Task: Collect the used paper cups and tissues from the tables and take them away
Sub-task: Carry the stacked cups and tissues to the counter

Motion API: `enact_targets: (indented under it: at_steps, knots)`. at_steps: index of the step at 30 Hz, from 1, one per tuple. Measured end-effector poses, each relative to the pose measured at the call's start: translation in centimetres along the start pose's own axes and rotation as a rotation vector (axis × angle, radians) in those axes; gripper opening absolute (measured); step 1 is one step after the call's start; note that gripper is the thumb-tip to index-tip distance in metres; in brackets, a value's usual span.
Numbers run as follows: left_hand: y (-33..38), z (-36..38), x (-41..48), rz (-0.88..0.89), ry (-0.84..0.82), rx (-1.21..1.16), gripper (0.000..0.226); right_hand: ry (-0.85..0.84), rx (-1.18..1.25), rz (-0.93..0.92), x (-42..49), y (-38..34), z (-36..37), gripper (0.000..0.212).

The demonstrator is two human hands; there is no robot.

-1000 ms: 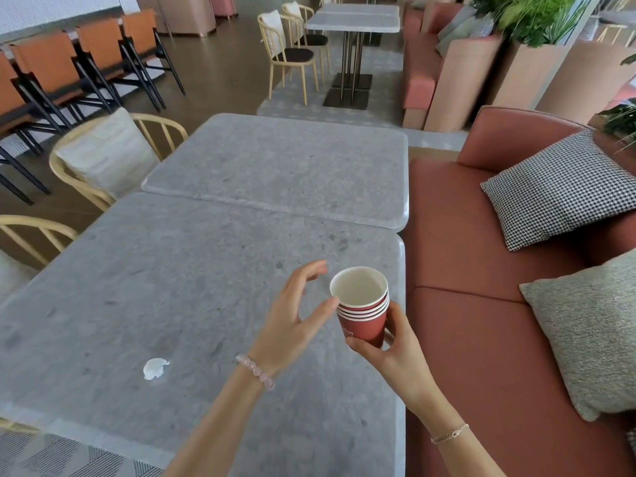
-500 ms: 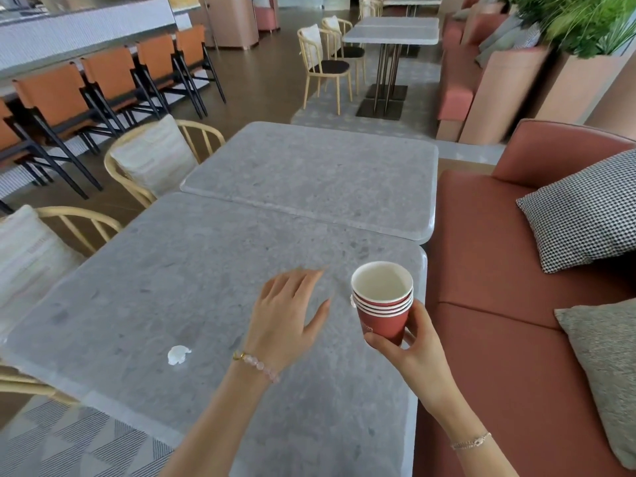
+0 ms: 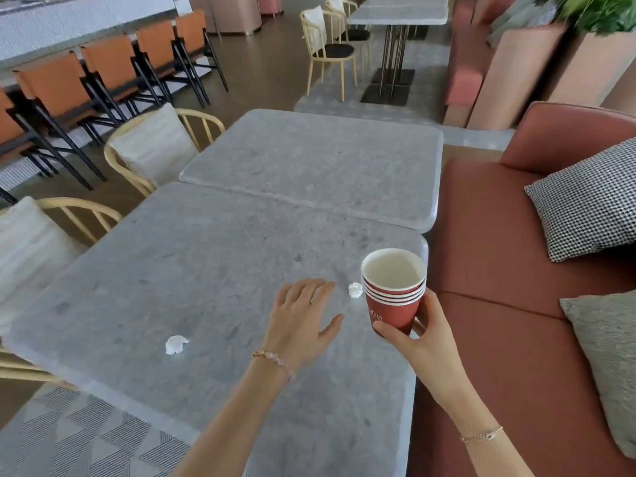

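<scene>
Stack of nested red paper cups (image 3: 392, 297): gripped at the base by right hand (image 3: 416, 333). Left hand (image 3: 301, 321): fingers spread, empty, above grey stone table (image 3: 192, 270). Crumpled white tissues: one just beside the cups (image 3: 355, 290), one nearer the table's left (image 3: 175, 344). Advice: pinch the nearer wad lightly, drop it into the top cup.

Single head-worn wide view, facing forward and down, close above grey table (image 3: 206, 270), café beyond
</scene>
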State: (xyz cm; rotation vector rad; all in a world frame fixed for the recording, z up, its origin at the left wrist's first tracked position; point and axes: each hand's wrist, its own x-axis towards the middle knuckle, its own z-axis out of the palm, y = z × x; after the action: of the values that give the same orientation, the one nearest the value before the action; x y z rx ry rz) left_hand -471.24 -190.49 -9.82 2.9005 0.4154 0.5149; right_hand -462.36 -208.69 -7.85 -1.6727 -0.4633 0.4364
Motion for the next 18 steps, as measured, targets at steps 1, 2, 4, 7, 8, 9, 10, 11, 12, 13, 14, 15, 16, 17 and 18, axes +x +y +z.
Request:
enact_targets:
  at_steps: [1, 2, 4, 7, 8, 9, 10, 11, 12, 13, 14, 15, 16, 17, 18]
  knots:
    - [-0.1, 0.6, 0.3, -0.002, -0.029, -0.008, 0.048, 0.008, 0.003, 0.007, 0.1, 0.0, -0.1, 0.064]
    - [-0.2, 1.3, 0.6, -0.007, -0.063, -0.013, 0.049, 0.013, 0.005, 0.012, 0.1, 0.0, -0.2, 0.064]
    - [-0.6, 2.8, 1.3, -0.017, -0.124, -0.015, 0.050, 0.020, 0.006, 0.026, 0.4, 0.0, -0.4, 0.065]
    - [-1.1, 5.0, 2.7, -0.038, -0.230, -0.020, 0.052, 0.048, 0.011, 0.048, 0.8, 0.0, -0.6, 0.065]
    - [-1.3, 5.7, 3.2, -0.045, -0.271, -0.017, 0.055, 0.059, 0.011, 0.054, 1.0, 0.0, -0.7, 0.066]
    - [-1.5, 6.4, 3.7, -0.045, -0.296, -0.009, 0.056, 0.066, 0.008, 0.059, 1.2, 0.1, -0.7, 0.066]
    - [-1.7, 7.0, 4.2, -0.046, -0.319, -0.007, 0.057, 0.073, 0.005, 0.067, 1.4, 0.2, -0.7, 0.066]
    - [-1.8, 7.5, 4.8, -0.049, -0.343, -0.015, 0.058, 0.083, 0.003, 0.076, 1.6, 0.2, -0.6, 0.066]
    - [-2.0, 8.1, 5.3, -0.051, -0.361, -0.032, 0.058, 0.093, 0.004, 0.084, 1.8, 0.3, -0.6, 0.065]
    - [-2.1, 8.6, 5.8, -0.047, -0.377, -0.048, 0.058, 0.102, 0.003, 0.090, 2.0, 0.4, -0.6, 0.065]
    - [-2.2, 9.1, 6.2, -0.040, -0.397, -0.060, 0.058, 0.107, 0.002, 0.096, 2.2, 0.5, -0.5, 0.064]
    - [-2.4, 9.6, 6.6, -0.030, -0.422, -0.067, 0.058, 0.111, -0.001, 0.102, 2.5, 0.6, -0.5, 0.064]
    - [-2.5, 10.2, 6.9, -0.018, -0.444, -0.071, 0.057, 0.114, -0.004, 0.109, 2.7, 0.8, -0.4, 0.064]
    - [-2.6, 10.7, 7.2, -0.004, -0.466, -0.075, 0.057, 0.117, -0.006, 0.118, 2.9, 0.9, -0.4, 0.065]
    - [-2.6, 11.1, 7.4, 0.009, -0.483, -0.083, 0.057, 0.121, -0.007, 0.127, 3.2, 1.0, -0.3, 0.066]
